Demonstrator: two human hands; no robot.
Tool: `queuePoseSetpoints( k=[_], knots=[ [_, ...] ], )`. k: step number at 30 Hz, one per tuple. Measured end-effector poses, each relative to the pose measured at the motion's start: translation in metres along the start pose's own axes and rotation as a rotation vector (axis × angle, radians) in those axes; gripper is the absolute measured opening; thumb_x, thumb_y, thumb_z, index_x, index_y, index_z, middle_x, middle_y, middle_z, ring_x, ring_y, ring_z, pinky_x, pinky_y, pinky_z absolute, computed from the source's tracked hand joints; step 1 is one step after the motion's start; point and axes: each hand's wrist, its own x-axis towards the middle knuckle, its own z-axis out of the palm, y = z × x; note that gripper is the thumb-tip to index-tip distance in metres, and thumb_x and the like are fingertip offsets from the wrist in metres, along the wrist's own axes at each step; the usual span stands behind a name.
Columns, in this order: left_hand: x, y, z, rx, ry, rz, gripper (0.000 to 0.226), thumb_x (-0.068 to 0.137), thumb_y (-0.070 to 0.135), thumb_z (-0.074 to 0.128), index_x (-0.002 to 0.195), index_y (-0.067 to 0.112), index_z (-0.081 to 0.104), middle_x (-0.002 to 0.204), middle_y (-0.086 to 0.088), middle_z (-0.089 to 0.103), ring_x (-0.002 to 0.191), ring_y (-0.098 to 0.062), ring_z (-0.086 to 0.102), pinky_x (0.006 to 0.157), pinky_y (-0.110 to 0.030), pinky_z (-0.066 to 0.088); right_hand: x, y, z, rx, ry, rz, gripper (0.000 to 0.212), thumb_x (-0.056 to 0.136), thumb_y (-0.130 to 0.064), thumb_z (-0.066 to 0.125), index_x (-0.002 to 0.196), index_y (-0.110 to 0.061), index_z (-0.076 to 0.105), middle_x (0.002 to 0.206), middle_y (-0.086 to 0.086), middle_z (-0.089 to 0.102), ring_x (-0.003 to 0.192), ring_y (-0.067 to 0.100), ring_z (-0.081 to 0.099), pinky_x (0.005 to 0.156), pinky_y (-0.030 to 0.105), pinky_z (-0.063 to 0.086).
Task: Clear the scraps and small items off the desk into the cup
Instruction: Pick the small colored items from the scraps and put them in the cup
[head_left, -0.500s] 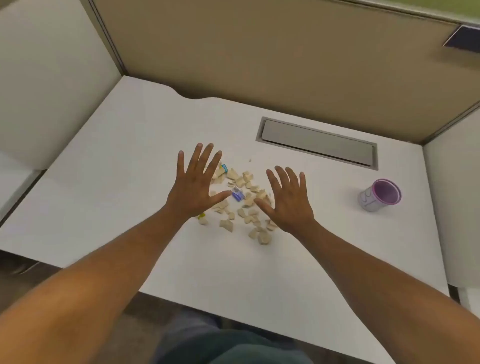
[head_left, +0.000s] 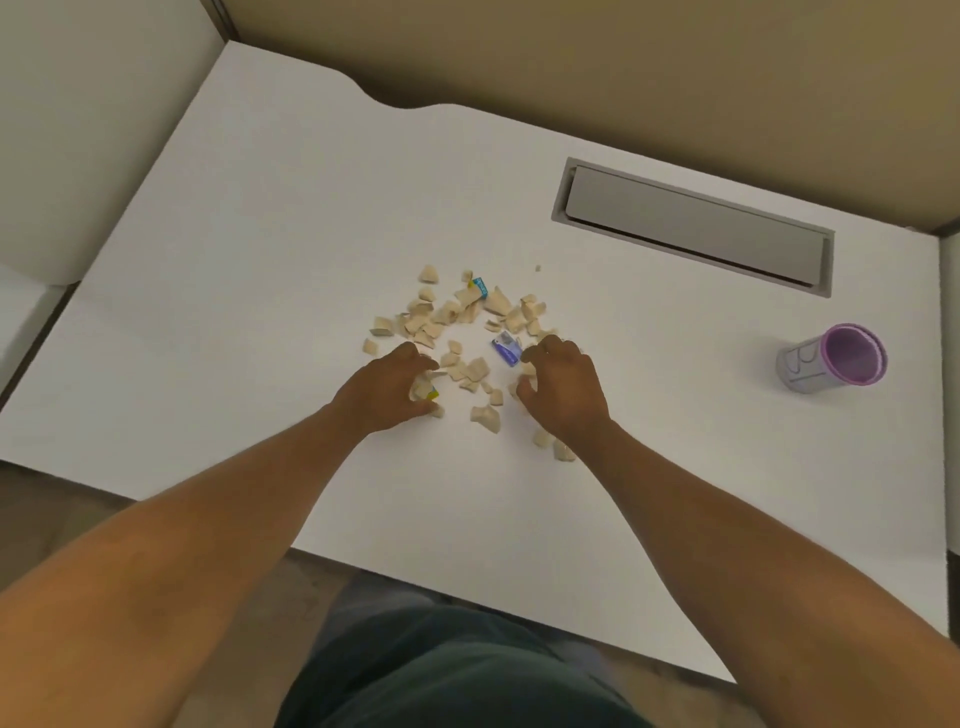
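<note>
Several beige paper scraps (head_left: 457, 322) lie scattered in the middle of the white desk (head_left: 260, 260). A small blue item (head_left: 506, 347) lies among them, and a teal-edged item (head_left: 480, 287) lies at the far side of the pile. My left hand (head_left: 387, 392) rests on the near left of the pile, fingers curled around scraps and a small yellow item (head_left: 431, 394). My right hand (head_left: 566, 387) is curled over scraps at the pile's right, just right of the blue item. The grey cup with a purple rim (head_left: 831, 361) lies tilted far right, apart from both hands.
A grey recessed cable hatch (head_left: 696, 228) sits in the desk behind the pile. Beige partition walls (head_left: 571, 67) close the back and sides. The desk's front edge runs just above my lap.
Both hands were spread flat and open above the pile; now they have dropped onto the desk with fingers curled around scraps. The view has moved closer.
</note>
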Motion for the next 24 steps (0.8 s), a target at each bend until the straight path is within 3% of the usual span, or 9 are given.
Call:
queuePoseSetpoints(
  k=[4, 8, 11, 14, 16, 20, 22, 24],
  knots=[
    [0.009, 0.0, 0.014, 0.061, -0.009, -0.001, 0.059, 0.091, 0.034, 0.074, 0.144, 0.019, 0.057, 0.134, -0.004, 0.051, 0.109, -0.03, 0.065, 0.086, -0.042, 0.054, 0.007, -0.008, 0.011, 0.07, 0.004, 0.028, 0.031, 0.082, -0.022, 0.067, 0.111, -0.011, 0.07, 0.102, 0.007, 0.064, 0.092, 0.032, 0.062, 0.078, 0.04, 0.051],
    [0.015, 0.001, 0.027, -0.001, 0.047, -0.027, 0.04, 0.09, 0.013, 0.07, 0.13, 0.011, 0.068, 0.124, -0.011, 0.059, 0.11, -0.034, 0.064, 0.089, -0.042, 0.051, 0.008, -0.015, 0.022, 0.154, -0.028, 0.017, 0.032, 0.084, -0.017, 0.066, 0.115, -0.012, 0.07, 0.11, 0.007, 0.065, 0.102, 0.031, 0.062, 0.081, 0.039, 0.053],
    [0.022, 0.0, 0.033, -0.201, 0.138, -0.094, 0.031, 0.086, 0.007, 0.074, 0.117, 0.01, 0.074, 0.114, -0.01, 0.072, 0.109, -0.029, 0.067, 0.091, -0.033, 0.05, 0.008, -0.021, 0.032, 0.229, -0.074, 0.014, 0.032, 0.088, -0.014, 0.064, 0.12, -0.014, 0.068, 0.117, 0.007, 0.066, 0.107, 0.029, 0.062, 0.085, 0.037, 0.051],
    [0.03, 0.009, 0.028, -0.521, 0.176, -0.274, 0.028, 0.082, 0.003, 0.074, 0.105, 0.018, 0.076, 0.1, -0.003, 0.076, 0.091, -0.014, 0.07, 0.081, -0.018, 0.051, 0.009, -0.028, 0.042, 0.353, -0.12, 0.049, 0.032, 0.088, -0.013, 0.064, 0.12, -0.012, 0.066, 0.114, 0.006, 0.068, 0.101, 0.025, 0.063, 0.085, 0.038, 0.053],
    [0.032, 0.014, 0.027, -0.73, 0.148, -0.331, 0.031, 0.079, 0.0, 0.076, 0.101, 0.02, 0.074, 0.093, -0.001, 0.076, 0.085, -0.014, 0.072, 0.08, -0.027, 0.058, 0.011, -0.034, 0.049, 0.474, -0.123, 0.08, 0.034, 0.087, -0.012, 0.069, 0.12, -0.01, 0.066, 0.109, 0.006, 0.069, 0.093, 0.021, 0.064, 0.087, 0.039, 0.054],
    [0.03, 0.016, 0.028, -1.045, 0.083, -0.361, 0.035, 0.08, -0.005, 0.081, 0.11, 0.012, 0.073, 0.103, -0.015, 0.076, 0.098, -0.031, 0.077, 0.088, -0.047, 0.064, 0.019, -0.049, 0.053, 0.688, -0.189, 0.194, 0.041, 0.087, -0.018, 0.074, 0.126, -0.015, 0.063, 0.111, 0.002, 0.068, 0.092, 0.012, 0.064, 0.084, 0.025, 0.053],
    [0.03, 0.019, 0.028, -1.145, 0.07, -0.373, 0.034, 0.084, -0.008, 0.078, 0.114, 0.007, 0.071, 0.11, -0.023, 0.075, 0.099, -0.036, 0.076, 0.086, -0.047, 0.065, 0.022, -0.053, 0.054, 0.722, -0.179, 0.203, 0.036, 0.087, -0.017, 0.075, 0.121, -0.016, 0.066, 0.104, -0.004, 0.068, 0.082, 0.005, 0.061, 0.074, 0.015, 0.047],
    [0.029, 0.021, 0.027, -1.196, 0.078, -0.388, 0.034, 0.085, -0.007, 0.078, 0.114, 0.007, 0.07, 0.11, -0.024, 0.074, 0.096, -0.034, 0.077, 0.084, -0.043, 0.066, 0.025, -0.055, 0.055, 0.732, -0.148, 0.214, 0.027, 0.086, -0.014, 0.075, 0.113, -0.015, 0.07, 0.095, -0.007, 0.069, 0.075, 0.002, 0.059, 0.067, 0.013, 0.042]
  ],
)
